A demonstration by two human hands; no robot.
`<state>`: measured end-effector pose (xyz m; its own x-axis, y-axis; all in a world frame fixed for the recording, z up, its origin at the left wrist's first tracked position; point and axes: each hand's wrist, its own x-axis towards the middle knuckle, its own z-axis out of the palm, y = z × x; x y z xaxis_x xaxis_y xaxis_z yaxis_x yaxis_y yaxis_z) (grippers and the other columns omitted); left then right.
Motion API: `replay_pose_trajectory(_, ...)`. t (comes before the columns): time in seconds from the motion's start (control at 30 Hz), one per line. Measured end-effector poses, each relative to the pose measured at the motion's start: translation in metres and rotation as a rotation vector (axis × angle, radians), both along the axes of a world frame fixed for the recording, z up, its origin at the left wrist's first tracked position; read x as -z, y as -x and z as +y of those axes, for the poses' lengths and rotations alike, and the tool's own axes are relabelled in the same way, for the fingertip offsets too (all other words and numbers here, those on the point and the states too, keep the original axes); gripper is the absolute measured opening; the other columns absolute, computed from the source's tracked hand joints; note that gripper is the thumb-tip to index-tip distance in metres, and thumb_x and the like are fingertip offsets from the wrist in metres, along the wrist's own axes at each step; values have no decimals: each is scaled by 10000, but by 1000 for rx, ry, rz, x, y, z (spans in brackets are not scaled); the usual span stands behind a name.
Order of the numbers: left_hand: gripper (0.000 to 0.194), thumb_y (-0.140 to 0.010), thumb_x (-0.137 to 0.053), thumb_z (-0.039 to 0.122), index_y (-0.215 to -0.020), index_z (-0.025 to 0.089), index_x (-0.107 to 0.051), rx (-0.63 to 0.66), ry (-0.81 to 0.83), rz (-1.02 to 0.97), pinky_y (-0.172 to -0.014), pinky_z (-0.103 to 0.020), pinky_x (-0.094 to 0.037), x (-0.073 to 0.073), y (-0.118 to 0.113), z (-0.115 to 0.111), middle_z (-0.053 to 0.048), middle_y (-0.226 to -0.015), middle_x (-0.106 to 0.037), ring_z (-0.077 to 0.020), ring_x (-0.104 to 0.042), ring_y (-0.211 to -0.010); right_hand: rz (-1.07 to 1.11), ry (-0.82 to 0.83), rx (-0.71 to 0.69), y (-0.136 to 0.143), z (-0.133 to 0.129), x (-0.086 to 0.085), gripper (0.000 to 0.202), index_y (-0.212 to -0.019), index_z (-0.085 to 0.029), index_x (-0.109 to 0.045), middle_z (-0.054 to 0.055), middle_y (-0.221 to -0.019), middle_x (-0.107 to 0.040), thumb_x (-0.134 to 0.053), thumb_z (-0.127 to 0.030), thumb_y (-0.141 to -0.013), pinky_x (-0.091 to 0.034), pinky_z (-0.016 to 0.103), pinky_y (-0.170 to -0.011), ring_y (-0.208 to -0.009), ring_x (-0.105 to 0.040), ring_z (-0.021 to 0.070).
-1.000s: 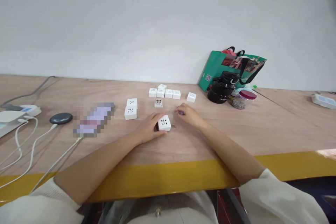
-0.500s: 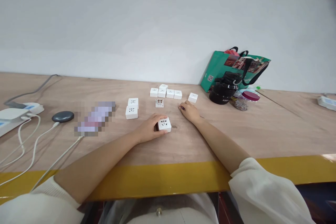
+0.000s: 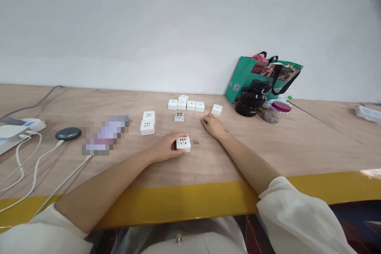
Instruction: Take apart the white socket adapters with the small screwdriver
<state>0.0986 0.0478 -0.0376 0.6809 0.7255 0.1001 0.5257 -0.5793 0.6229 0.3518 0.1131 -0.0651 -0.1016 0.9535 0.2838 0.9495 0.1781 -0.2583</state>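
My left hand [image 3: 166, 147] grips a white square socket block [image 3: 183, 143] that lies on the table, thumb and fingers at its sides. My right hand [image 3: 213, 126] rests on the table to the right, its fingers closed round a thin dark tool, probably a screwdriver, whose shaft [image 3: 227, 130] shows beside the wrist. Between the hands lies a small flat metallic piece [image 3: 196, 143]. Behind them is an open white socket part [image 3: 179, 116]. Several white blocks [image 3: 191, 105] sit in a group farther back, with a lone one [image 3: 217, 109] to their right.
Two white blocks [image 3: 147, 127] stand left of my left hand. Farther left are a blurred phone [image 3: 105, 135], a dark oval device [image 3: 68, 133] and power strips with cables. At the back right are a green bag [image 3: 238, 77], a black flask [image 3: 251, 101] and a lidded jar [image 3: 270, 116].
The whole view has shifted slightly, moving things a little to the left. Both hands keep nearly the same places and grips on the table.
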Motion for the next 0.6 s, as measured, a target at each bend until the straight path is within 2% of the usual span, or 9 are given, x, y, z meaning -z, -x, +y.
replay_pose_trajectory(0.2,480,-802,-565,375,-1252,284,-421,9,19,16,-949,-360,-402,-5,4,-4,-34,-1306,-424,-238,-446,-1168,34,5,-22,-1,0,0,237,-1016,-256,-631,55,-980,-555,-437,-255,-879,-442,298,-744,-871,-562,190)
replay_pose_trajectory(0.4,481,-809,-567,389,-1255,287,-419,11,-24,-1,-966,-356,-391,-2,5,-3,-31,-1310,-426,-230,-436,-1183,98,4,-24,1,-2,-2,186,-912,-210,-611,72,-990,-560,-432,-214,-859,-426,320,-737,-868,-552,208)
replay_pose_trajectory(0.6,531,-800,-582,422,-1283,293,-401,38,-20,23,-994,-373,-359,0,6,-1,-33,-1351,-393,-249,-398,-1219,283,-28,-27,11,-10,-14,118,-817,-182,-562,61,-894,-591,-459,-140,-777,-406,331,-772,-844,-540,198)
